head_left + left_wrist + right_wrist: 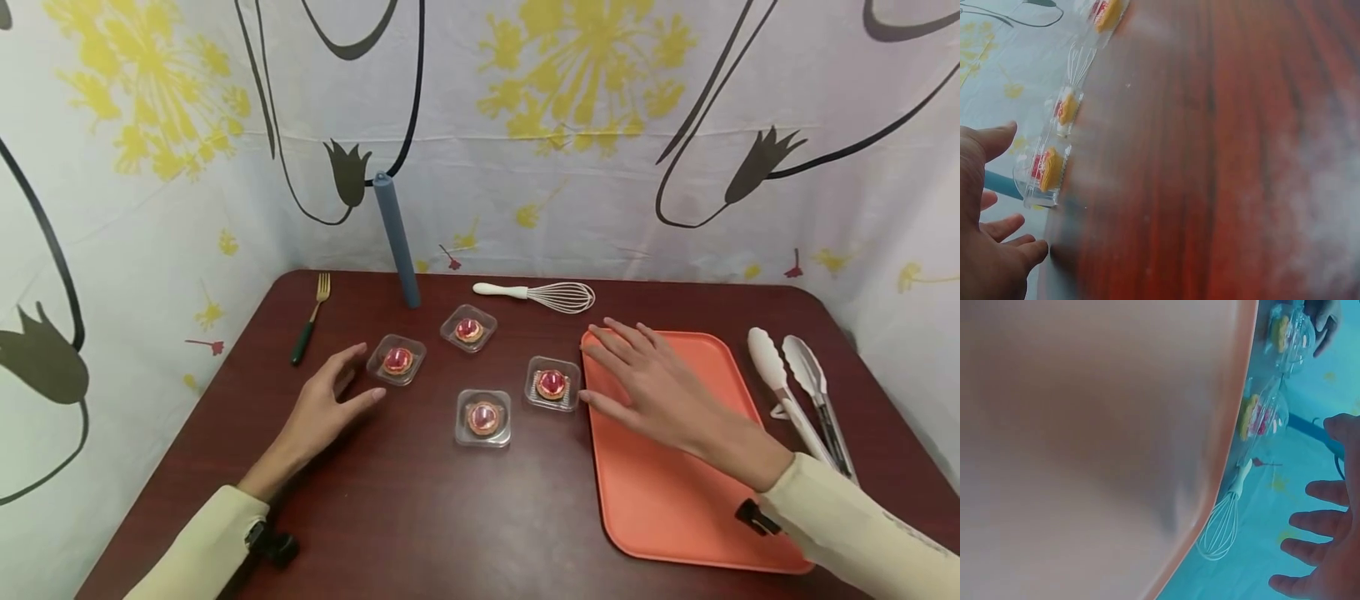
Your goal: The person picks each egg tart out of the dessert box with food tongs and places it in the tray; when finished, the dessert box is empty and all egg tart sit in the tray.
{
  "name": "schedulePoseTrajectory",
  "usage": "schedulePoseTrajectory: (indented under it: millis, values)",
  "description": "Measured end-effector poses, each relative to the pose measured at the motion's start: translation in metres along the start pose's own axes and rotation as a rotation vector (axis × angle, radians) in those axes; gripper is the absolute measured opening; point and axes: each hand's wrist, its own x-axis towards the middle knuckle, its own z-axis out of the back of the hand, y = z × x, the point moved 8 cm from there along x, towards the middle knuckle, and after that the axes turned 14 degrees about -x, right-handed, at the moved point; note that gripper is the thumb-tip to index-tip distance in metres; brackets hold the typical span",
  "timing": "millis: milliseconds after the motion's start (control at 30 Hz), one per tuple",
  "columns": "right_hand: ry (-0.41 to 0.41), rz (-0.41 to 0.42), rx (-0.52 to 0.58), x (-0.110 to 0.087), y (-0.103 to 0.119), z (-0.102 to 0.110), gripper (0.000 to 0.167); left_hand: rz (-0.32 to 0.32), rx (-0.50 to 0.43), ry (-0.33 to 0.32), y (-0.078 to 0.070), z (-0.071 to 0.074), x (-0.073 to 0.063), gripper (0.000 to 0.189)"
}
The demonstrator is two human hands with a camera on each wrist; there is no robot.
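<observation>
Several small tarts with red tops sit in clear plastic boxes on the dark table. My left hand point(324, 410) is beside the leftmost boxed tart point(397, 361), thumb and fingers apart with nothing between them. In the left wrist view that boxed tart point(1049, 170) is just beyond the left hand point(994, 219). Over the orange tray point(675, 500) my right hand point(652, 387) spreads its fingers and holds nothing. Its thumb points at the right boxed tart point(552, 384). Two more boxed tarts stand at the back point(468, 329) and front point(483, 418).
A fork with a green handle point(303, 340) lies at the left. Behind the tarts are a blue stick-like thing point(397, 242), standing tilted, and a white whisk point(536, 293). White-tipped tongs point(798, 400) lie right of the tray. A patterned cloth point(465, 108) hangs behind the table.
</observation>
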Motion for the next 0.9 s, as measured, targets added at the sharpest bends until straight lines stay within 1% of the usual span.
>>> schedulePoseTrajectory:
  millis: [133,333,433,600,767,900]
  values:
    - [0.018,0.016,-0.004,0.008,0.006,-0.003,0.068,0.006,0.016,0.006,0.005,0.002,0.001,0.08]
    - [0.012,0.035,0.014,0.019,0.014,-0.005,0.068,0.013,0.032,-0.003,0.012,0.004,0.005,0.084]
    - [0.018,0.043,0.025,0.023,0.018,-0.008,0.067,0.004,0.037,-0.002,0.015,0.003,0.009,0.085]
    - [0.024,0.048,0.049,0.032,0.023,-0.01,0.066,-0.029,0.076,-0.001,0.018,0.002,0.018,0.085]
    - [0.027,0.071,0.057,0.043,0.029,-0.013,0.063,-0.053,0.075,0.027,0.021,0.0,0.027,0.087]
    - [0.013,0.112,0.054,0.055,0.034,-0.013,0.06,-0.033,0.076,0.05,0.023,0.0,0.031,0.09]
